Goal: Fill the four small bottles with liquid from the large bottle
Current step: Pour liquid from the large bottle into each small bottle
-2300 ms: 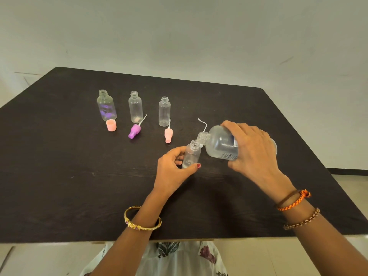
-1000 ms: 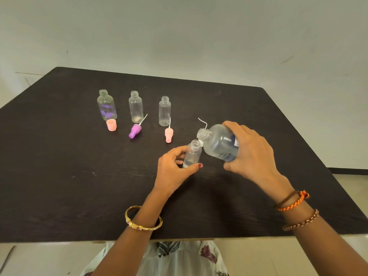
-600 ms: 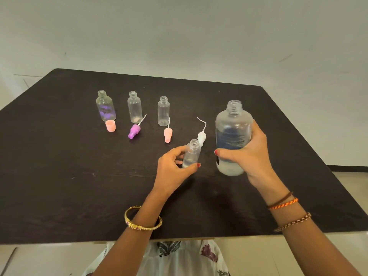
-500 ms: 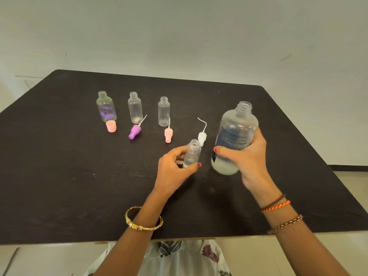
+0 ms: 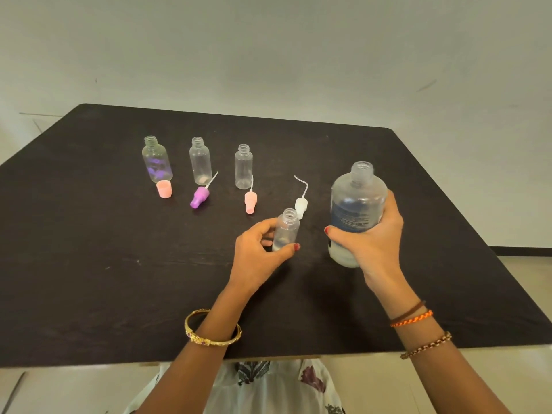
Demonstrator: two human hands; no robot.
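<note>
My right hand point(image 5: 373, 243) grips the large clear bottle point(image 5: 357, 198), which is upright with its mouth open, near the middle right of the black table point(image 5: 89, 279). My left hand point(image 5: 257, 255) holds a small uncapped bottle point(image 5: 286, 228) upright on the table, just left of the large one. Three other small open bottles stand in a row farther back: one with a purple tint point(image 5: 156, 161), a clear one point(image 5: 200, 161) and a narrower one point(image 5: 243, 167).
Loose caps lie in front of the row: a pink cap point(image 5: 164, 189), a purple nozzle cap point(image 5: 200, 197), a pink nozzle cap point(image 5: 250, 201) and a white nozzle cap point(image 5: 301, 203) right behind the held small bottle. The table's front edge is close to my body.
The large bottle was tilted, its mouth over the small bottle; my right hand has swung it upright and moved it right. My left hand has kept hold of the small bottle.
</note>
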